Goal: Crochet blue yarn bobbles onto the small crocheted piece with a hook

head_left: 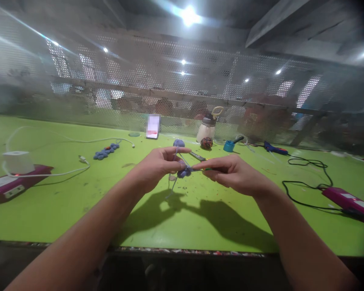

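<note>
My left hand (157, 165) pinches a small blue-purple crocheted piece (184, 173) between thumb and fingers, its index finger stretched out with yarn running over it. My right hand (235, 174) is closed round a crochet hook (197, 169), whose thin shaft reaches into the piece; most of its handle is hidden by the fingers. A loose yarn tail (172, 189) dangles below the piece. Just beyond my left hand sits a ball of the same blue-purple yarn (178, 143). Behind my hands lie scissors (196, 155), partly covered by my right hand.
On the green table (79, 214) are a finished-looking blue crocheted strip (106, 151), a phone (153, 126), a bottle (206, 128), a dark multicoloured yarn ball (206, 143), a blue pot (229, 146), a glue gun (274, 148) and power strips (348, 200) with cables.
</note>
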The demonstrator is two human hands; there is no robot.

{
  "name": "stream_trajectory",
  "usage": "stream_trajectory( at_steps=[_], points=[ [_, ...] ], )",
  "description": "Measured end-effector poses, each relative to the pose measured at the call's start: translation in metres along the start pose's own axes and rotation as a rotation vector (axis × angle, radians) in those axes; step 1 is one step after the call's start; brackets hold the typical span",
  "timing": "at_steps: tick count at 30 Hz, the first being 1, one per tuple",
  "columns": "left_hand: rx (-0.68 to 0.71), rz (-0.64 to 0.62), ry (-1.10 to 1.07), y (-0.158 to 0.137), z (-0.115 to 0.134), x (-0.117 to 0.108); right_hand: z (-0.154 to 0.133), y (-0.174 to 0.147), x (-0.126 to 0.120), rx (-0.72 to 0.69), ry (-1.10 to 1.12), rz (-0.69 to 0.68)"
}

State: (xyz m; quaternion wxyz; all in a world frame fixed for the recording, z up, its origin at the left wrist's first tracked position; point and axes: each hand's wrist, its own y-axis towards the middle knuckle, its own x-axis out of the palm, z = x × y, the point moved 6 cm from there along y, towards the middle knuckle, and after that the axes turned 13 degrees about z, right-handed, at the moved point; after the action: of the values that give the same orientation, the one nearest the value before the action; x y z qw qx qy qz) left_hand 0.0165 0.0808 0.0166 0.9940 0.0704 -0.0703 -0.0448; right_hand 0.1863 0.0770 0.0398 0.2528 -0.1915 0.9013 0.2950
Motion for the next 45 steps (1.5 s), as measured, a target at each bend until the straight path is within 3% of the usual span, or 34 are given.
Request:
stream_trajectory(
  at_steps=[7,21,26,32,38,45],
  points=[
    [0.020,-0.015,0.092,0.002,-0.004,0.001,-0.006,-0.002,0.002,-0.145,-0.232,-0.037],
    [0.105,0.014,0.175,-0.002,0.000,0.004,-0.010,-0.002,0.007,-0.147,-0.324,0.041],
    [0.245,0.069,0.313,-0.003,0.005,0.005,-0.007,-0.001,0.009,-0.128,-0.388,0.100],
    [0.509,0.199,0.513,-0.010,0.018,0.006,-0.003,0.001,0.010,-0.093,-0.382,0.165],
    [0.602,0.236,0.570,-0.013,0.018,0.008,-0.008,0.001,0.013,-0.117,-0.379,0.194],
    [0.772,0.239,0.701,-0.019,0.015,0.018,0.000,0.004,0.020,-0.034,-0.147,0.379]
  ],
)
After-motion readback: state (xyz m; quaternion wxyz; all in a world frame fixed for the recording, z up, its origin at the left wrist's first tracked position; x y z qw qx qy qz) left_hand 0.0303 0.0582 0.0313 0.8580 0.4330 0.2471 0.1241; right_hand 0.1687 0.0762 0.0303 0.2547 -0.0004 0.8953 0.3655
